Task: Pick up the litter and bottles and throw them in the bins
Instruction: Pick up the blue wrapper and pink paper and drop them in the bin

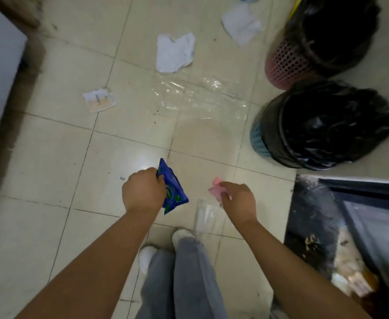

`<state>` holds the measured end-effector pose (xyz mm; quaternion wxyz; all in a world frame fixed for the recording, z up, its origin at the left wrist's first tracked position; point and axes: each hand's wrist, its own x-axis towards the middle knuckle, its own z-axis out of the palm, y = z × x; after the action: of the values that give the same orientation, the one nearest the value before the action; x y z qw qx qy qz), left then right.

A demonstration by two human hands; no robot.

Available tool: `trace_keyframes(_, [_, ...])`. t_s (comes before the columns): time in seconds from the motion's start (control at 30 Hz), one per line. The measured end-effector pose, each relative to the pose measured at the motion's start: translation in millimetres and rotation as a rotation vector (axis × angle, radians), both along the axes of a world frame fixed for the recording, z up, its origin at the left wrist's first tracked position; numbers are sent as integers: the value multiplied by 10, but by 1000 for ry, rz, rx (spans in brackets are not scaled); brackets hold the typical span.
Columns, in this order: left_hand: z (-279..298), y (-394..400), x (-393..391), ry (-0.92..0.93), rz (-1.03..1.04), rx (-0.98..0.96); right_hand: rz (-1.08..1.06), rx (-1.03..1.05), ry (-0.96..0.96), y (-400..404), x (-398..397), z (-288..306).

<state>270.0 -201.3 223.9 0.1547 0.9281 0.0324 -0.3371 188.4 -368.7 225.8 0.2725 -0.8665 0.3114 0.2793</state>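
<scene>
- You are looking through a single head-worn wide-angle camera, pointing steeply down at the tiled floor (51, 171); no second view is sharing the scene.
- The lens is sitting close above your own forearms, which are entering from the bottom edge; your shoes (146, 256) are showing near bottom centre.
- The frame is reaching forward to two lined bins (322, 125) at the right edge; wide-angle bending is curving the tile lines, and the edges are blurring.
</scene>
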Motion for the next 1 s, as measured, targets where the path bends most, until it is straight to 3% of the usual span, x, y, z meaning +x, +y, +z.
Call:
trace_keyframes(0.2, [1415,-889,-187,0,-24,-56,-210,-3,-23,-824,-463,1520])
trace_keyframes(0.37, [1877,-1730,-330,118,-38,-92,-299,-37,-8,-1714,-724,2044])
trace_keyframes(0.5, [1970,-2479,-292,93,93,-132,-371,-44,-11,-2519,-653,1984])
trace_keyframes(0.73, [1838,-3675,-205,99,277,-100,-315,123,8,-3704,-191,1617])
trace_keyframes(0.87, [1712,-4101,-105,119,252,-68,-377,91,-46,-4103,30,1423])
trace_keyframes(1.0, [1362,-4362,80,112,137,-51,-285,7,30,-4255,274,969])
